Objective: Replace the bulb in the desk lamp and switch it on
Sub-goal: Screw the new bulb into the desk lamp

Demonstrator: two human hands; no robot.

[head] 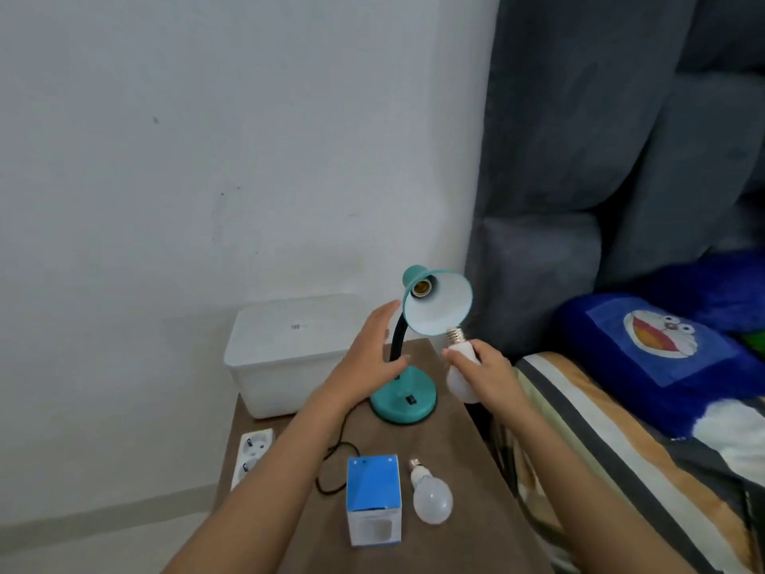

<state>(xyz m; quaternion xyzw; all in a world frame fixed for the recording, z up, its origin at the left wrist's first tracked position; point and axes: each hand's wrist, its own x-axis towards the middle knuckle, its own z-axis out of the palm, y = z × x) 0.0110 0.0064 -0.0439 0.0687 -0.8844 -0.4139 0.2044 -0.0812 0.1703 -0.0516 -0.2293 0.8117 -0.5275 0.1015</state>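
While my right hand (490, 377) curls round the LED bulb (455, 381), screw cap at the teal shade (441, 308) rim, my left hand (372, 350) hovers spread wide beside the gooseneck (397, 337), seemingly not touching it. Unbraced, the desk lamp (403, 401) may tip, or the cap cross-thread in the socket (419, 288).
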